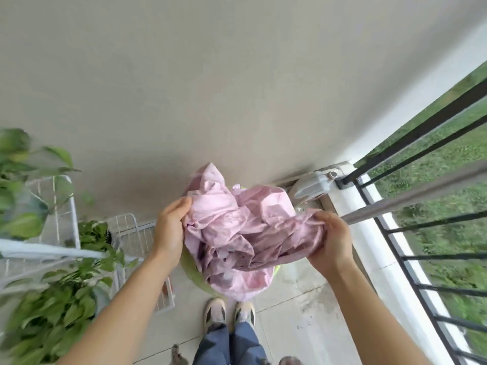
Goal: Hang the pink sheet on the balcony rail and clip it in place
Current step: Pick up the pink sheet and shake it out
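Obs., balcony, standing behind the person.

Nearest: shoes (216, 309) together on the tiled floor (290, 325), body squared to the load, not yet to the rail.

Left grip (171, 227): fingers curled over the left side of the pink sheet (237, 233), cloth bunched inside them. Right grip (333, 241): pinching a fold at the sheet's right edge. The two holds sit well apart. Judged: this is to find edges and shake the bundle open, since a wad cannot drape.

Sheet: crumpled, darker patches that look damp, held in the air over a green basket (189, 270), lower folds hanging into it. Held low over the basket probably to keep loose cloth off the floor.

Right of the sheet: grey top bar of the balcony rail (408, 201), near the right grip but not touching; nothing hung on it. Dark bars below, grass beyond.

Left: potted plants (52, 312) and a white wire rack (131, 233).

Farthest: white jug (311, 185) at the foot of the wall (210, 75).

No clip made out anywhere.
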A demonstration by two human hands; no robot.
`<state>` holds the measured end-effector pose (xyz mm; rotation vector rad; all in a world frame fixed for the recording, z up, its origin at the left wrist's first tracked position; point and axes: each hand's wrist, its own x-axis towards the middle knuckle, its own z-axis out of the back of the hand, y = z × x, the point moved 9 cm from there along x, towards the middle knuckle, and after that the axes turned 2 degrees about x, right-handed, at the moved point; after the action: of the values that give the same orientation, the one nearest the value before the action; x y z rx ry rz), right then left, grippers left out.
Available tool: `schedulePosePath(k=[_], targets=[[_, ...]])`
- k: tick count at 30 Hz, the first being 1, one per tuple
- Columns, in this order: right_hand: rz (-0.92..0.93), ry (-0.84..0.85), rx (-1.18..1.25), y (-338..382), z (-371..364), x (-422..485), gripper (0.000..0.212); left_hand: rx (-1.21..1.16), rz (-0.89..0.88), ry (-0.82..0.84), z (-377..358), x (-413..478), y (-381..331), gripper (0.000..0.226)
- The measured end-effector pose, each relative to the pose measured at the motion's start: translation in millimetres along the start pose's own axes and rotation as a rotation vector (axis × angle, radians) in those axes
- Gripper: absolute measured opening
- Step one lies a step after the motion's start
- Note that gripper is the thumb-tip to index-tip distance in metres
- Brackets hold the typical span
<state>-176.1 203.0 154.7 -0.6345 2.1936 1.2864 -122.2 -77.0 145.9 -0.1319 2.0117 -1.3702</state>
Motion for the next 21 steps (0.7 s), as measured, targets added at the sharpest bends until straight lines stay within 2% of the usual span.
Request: schedulePosePath(k=[2, 4, 5, 8, 9, 11, 12, 14, 17, 20, 21], targets=[[-0.048, 0.137, -0.083, 20.1, -20.1, -21.9, 0.037, -0.02, -0.069, 0.086, -14.8, -25.6, -40.2, 0.049], [-0.087, 0.141, -0.305, 24.9, -25.1, -35.1, 0.049, -0.085, -0.097, 0.147, -22.5, -44.9, -66.4, 0.045], [-0.082, 0.127, -0.401, 23.6, -27.2, -37.5, 0.049, -0.119, -0.099, 0.162, -24.4, -52.4, -75.1, 0.038], [-0.11, -0.065, -0.548, 0.4, -9.3, -34.0, 0.083, -0.192, -0.039, 0.17, -28.3, -62.9, -80.4, 0.026], [-0.208, -0.058, -0.511, -20.3, -7.3, -34.2, 0.068, -0.203, -0.011, 0.181, -31.8, -65.1, -77.9, 0.027], [-0.341, -0.039, -0.501, -50.0, -5.0, -39.6, 0.017, -0.178, 0.013, 0.194, -36.5, -66.1, -75.1, 0.025], [-0.328, -0.037, -0.542, -48.5, -6.2, -38.4, 0.019, -0.142, 0.007, 0.193, -36.7, -64.2, -75.4, 0.025], [-0.217, 0.015, -0.528, -20.7, -22.1, -33.4, 0.024, -0.063, -0.018, 0.179, -31.9, -58.1, -82.8, 0.027], [0.122, 0.024, -0.697, 67.3, -56.4, -50.9, 0.012, 0.097, -0.019, 0.139, -19.1, -43.6, -94.0, 0.024], [0.464, 0.206, -0.734, 142.7, -107.1, -98.6, 0.013, 0.348, 0.031, 0.144, -16.3, -36.1, -94.2, 0.026], [0.546, 0.273, -0.743, 157.5, -119.4, -115.2, 0.021, 0.431, 0.044, 0.159, -17.0, -36.2, -92.8, 0.027]])
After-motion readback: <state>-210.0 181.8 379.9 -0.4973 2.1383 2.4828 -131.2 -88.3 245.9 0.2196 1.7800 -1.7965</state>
